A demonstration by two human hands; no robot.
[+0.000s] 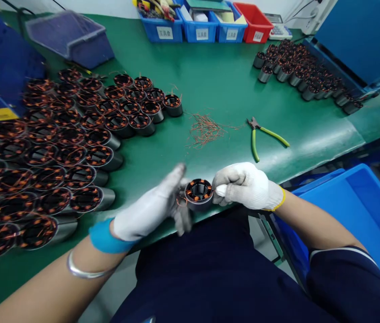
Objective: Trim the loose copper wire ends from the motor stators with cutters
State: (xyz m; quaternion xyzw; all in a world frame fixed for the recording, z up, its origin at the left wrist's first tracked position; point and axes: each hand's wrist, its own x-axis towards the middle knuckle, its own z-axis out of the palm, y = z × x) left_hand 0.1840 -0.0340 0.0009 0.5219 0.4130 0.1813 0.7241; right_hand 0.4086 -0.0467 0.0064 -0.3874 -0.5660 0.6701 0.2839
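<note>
A motor stator (199, 204), a dark ring with copper windings inside, is at the front edge of the green table, between my gloved hands. My left hand (161, 204) is beside its left side, thumb and fingers spread and blurred by motion. A loose copper wire end sticks out there; whether the fingers touch the stator is unclear. At the stator's right rim is my right hand (239, 186), fingers curled and thumb pressed against them. What they grip, if anything, is hidden. Green-handled cutting pliers (255, 134) lie open beyond, with a heap of copper wire clippings (205, 130) to their left.
Many stators (90, 154) stand in rows at left. Another group of stators (298, 67) stands at the back right near a blue panel (355, 40). Blue bins (163, 32), a red bin (250, 22) and a purple bin (87, 45) line the back. A blue crate (361, 215) is at lower right.
</note>
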